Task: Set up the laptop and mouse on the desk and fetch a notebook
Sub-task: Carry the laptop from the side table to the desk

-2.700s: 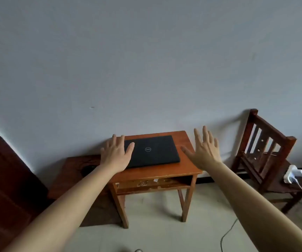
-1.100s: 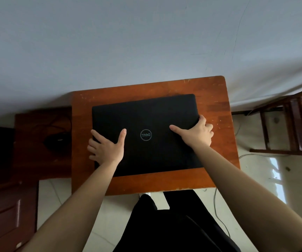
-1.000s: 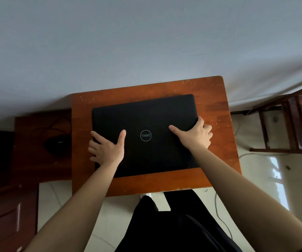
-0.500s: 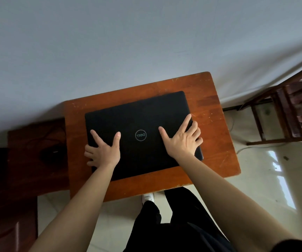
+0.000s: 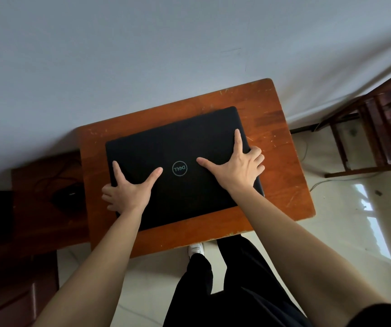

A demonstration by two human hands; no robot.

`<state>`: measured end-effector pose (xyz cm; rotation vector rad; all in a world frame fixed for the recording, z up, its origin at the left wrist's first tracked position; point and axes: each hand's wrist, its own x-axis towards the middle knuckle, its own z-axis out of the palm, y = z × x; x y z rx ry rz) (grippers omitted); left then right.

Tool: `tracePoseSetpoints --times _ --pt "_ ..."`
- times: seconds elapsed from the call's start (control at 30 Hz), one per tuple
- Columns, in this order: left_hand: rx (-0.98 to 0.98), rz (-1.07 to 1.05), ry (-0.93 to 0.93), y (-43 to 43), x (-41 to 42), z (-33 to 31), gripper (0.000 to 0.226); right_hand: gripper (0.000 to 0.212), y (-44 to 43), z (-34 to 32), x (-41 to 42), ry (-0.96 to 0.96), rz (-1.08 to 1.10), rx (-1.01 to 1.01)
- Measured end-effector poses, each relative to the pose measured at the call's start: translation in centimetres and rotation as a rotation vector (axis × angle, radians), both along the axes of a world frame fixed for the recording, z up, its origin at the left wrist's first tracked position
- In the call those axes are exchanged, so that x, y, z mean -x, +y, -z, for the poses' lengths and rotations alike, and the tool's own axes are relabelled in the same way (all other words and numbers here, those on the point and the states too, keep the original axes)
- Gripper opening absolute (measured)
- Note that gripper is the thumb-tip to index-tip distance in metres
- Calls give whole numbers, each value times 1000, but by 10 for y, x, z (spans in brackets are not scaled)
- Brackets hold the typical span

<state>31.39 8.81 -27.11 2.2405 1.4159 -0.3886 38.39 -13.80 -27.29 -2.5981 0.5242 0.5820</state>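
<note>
A small reddish wooden surface [image 5: 284,175] fills the centre of the frame, pushed against a pale wall [image 5: 142,55] that takes up the whole upper half. At the left edge, lower and darker, stands a second wooden stand [image 5: 48,223] carrying a black mouse [image 5: 66,195] with its cable looping toward the wall; it lies well apart from the laptop, beyond the surface's left rim. At the upper right a dark wooden chair [image 5: 378,128] stands on the glossy tiled floor [image 5: 354,232], with thin cables trailing on the tiles beneath it. The person's black trousers [image 5: 237,291] and a white shoe [image 5: 196,249] show at the bottom centre, just below the surface's near edge. The closed black laptop [image 5: 178,142] lies flat in the middle of the surface, its long axis running left to right and tilted slightly, the right end nearer the wall; the round logo on the lid reads upside down from this view. The left hand [image 5: 128,192] rests on the lid's left edge, thumb and forefinger spread on top and the other fingers curled over the side, clamped on the laptop. The right hand [image 5: 237,166] does the same at the right edge, forefinger stretched along the lid, thumb pointing toward the logo.
</note>
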Motion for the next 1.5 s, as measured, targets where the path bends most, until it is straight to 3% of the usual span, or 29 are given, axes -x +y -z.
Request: tracePoseSetpoints --times 0.3,0.6,0.83,1.17,1.5 --pt "-12 105 96 -9 14 -21 128 131 -13 -18 13 72 -60 76" --pt "42 211 57 -32 54 -42 127 127 -37 -40 79 79 126 29" --pt "62 505 -49 -82 58 -66 125 122 -92 -83 148 -79 402 -2" --pt "89 1032 -143 -254 68 -117 120 121 -221 -144 274 -198 866 181" --pt "-19 1426 -354 -495 101 -155 120 121 -401 -140 369 -353 1248 96"
